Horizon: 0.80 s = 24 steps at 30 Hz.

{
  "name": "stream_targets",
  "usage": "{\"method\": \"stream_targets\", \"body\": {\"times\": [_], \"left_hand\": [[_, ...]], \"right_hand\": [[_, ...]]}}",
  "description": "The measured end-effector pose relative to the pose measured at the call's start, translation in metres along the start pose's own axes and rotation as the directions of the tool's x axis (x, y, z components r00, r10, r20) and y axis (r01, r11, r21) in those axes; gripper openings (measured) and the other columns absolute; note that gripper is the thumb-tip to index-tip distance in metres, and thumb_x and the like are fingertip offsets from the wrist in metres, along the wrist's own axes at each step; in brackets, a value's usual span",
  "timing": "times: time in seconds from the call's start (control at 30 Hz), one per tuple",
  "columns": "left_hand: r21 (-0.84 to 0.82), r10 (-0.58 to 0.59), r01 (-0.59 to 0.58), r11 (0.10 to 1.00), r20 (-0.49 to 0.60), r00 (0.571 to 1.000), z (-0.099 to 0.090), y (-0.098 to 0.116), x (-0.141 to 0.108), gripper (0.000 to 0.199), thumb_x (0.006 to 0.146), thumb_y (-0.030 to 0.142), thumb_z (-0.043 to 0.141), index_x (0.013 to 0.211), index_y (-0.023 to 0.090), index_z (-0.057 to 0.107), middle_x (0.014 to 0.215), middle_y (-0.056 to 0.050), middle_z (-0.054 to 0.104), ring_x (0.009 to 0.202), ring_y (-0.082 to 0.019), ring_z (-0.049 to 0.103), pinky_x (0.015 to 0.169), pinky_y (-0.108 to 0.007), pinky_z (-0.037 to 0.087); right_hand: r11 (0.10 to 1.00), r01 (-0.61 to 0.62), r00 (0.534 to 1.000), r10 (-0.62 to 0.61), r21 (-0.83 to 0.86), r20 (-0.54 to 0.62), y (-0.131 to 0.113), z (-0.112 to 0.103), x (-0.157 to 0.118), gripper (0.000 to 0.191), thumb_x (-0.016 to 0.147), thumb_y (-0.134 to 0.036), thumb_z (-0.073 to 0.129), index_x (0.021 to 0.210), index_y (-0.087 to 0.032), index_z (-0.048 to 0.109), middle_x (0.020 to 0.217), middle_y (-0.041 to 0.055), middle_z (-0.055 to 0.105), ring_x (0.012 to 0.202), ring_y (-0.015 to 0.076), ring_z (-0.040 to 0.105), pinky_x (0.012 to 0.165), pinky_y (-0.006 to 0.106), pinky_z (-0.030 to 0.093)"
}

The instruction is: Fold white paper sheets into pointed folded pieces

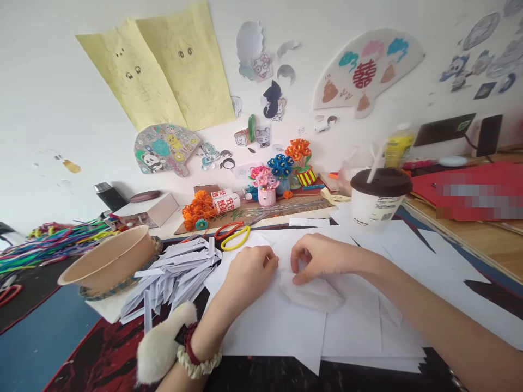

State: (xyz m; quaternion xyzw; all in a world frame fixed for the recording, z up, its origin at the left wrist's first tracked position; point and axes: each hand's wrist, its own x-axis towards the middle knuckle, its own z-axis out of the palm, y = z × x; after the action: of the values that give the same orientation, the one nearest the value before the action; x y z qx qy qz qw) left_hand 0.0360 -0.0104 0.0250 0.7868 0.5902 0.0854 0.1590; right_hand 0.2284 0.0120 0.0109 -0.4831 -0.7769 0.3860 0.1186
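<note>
My right hand [321, 256] has its fingers curled, the fingertips at the upper edge of a motion-smeared piece of white paper [314, 294]. My left hand [249, 272] is closed beside it, thumb and forefinger drawn together; whatever may lie in that pinch is hidden. Under both hands spread overlapping white paper sheets [269, 332]. A heap of folded white paper strips [180, 280] lies left of my left hand. Scissors [236, 238] with red and yellow handles rest just behind the heap.
A lidded drink cup [378, 201] with a straw stands behind my right arm. At far left is a tan bowl [108, 261], near colourful pipe cleaners [61, 245]. Pipe-cleaner flowers [267, 185] line the back, before a wall of drawings. Red folders [469, 188] lie right.
</note>
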Motion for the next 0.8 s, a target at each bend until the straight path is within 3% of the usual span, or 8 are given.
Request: {"method": "stream_targets", "body": {"times": [0.1, 0.3, 0.4, 0.57, 0.67, 0.8], "left_hand": [[0.007, -0.01, 0.01, 1.0, 0.053, 0.999, -0.003, -0.001, -0.001, 0.038, 0.09, 0.037, 0.042, 0.065, 0.019, 0.064, 0.066, -0.005, 0.068, 0.059, -0.017, 0.056, 0.056, -0.027, 0.033], [-0.117, 0.036, -0.015, 0.993, 0.183, 0.982, -0.008, 0.003, -0.01, 0.056, 0.088, 0.054, 0.042, 0.047, 0.019, 0.058, 0.045, -0.003, 0.059, 0.046, -0.014, 0.052, 0.055, -0.026, 0.036], [-0.172, 0.091, -0.045, 0.984, 0.267, 0.959, -0.01, 0.006, -0.015, 0.05, 0.083, 0.049, 0.051, 0.043, 0.019, 0.059, 0.038, -0.001, 0.053, 0.041, -0.013, 0.048, 0.051, -0.025, 0.036], [-0.324, 0.161, -0.022, 0.946, 0.412, 0.897, -0.009, 0.006, -0.015, 0.021, 0.07, 0.027, 0.058, 0.053, 0.018, 0.066, 0.043, 0.002, 0.057, 0.04, -0.01, 0.041, 0.04, -0.022, 0.027], [-0.37, 0.186, -0.028, 0.929, 0.401, 0.897, -0.008, 0.003, -0.014, 0.02, 0.066, 0.022, 0.054, 0.049, 0.017, 0.061, 0.045, 0.001, 0.058, 0.041, -0.009, 0.036, 0.04, -0.022, 0.026], [-0.43, 0.16, -0.031, 0.903, 0.266, 0.951, -0.008, 0.001, -0.009, 0.019, 0.068, 0.025, 0.054, 0.051, 0.017, 0.058, 0.048, 0.001, 0.058, 0.044, -0.01, 0.039, 0.042, -0.022, 0.026]], "right_hand": [[1.0, 0.012, 0.999, -0.014, 0.025, 0.049, 0.001, 0.001, 0.0, 0.017, 0.061, -0.034, 0.075, 0.069, -0.019, 0.072, 0.068, 0.0003, 0.061, 0.063, 0.0141, 0.052, 0.051, 0.023, 0.036], [0.997, 0.058, 0.998, -0.055, 0.058, -0.043, 0.004, -0.001, 0.001, 0.016, 0.065, -0.035, 0.072, 0.069, -0.019, 0.07, 0.071, 0.002, 0.066, 0.064, 0.0155, 0.056, 0.052, 0.024, 0.039], [0.999, 0.034, 0.999, -0.034, 0.016, 0.004, 0.006, -0.001, 0.0, 0.023, 0.061, -0.042, 0.076, 0.069, -0.021, 0.072, 0.072, 0.0037, 0.067, 0.063, 0.0177, 0.057, 0.048, 0.025, 0.037], [0.999, 0.024, 0.997, -0.026, 0.039, 0.069, 0.006, -0.002, -0.002, 0.027, 0.061, -0.047, 0.077, 0.065, -0.02, 0.072, 0.069, 0.0039, 0.068, 0.064, 0.0187, 0.058, 0.05, 0.026, 0.038], [0.995, 0.074, 0.988, -0.083, 0.068, 0.129, 0.004, -0.004, -0.003, 0.027, 0.063, -0.045, 0.077, 0.073, -0.02, 0.074, 0.067, 0.0015, 0.064, 0.06, 0.0154, 0.053, 0.048, 0.025, 0.034], [0.965, 0.112, 0.985, -0.139, 0.236, 0.103, 0.0, -0.005, -0.005, 0.037, 0.072, -0.055, 0.07, 0.076, -0.018, 0.07, 0.067, 0.0005, 0.059, 0.059, 0.013, 0.05, 0.05, 0.024, 0.035]]}}
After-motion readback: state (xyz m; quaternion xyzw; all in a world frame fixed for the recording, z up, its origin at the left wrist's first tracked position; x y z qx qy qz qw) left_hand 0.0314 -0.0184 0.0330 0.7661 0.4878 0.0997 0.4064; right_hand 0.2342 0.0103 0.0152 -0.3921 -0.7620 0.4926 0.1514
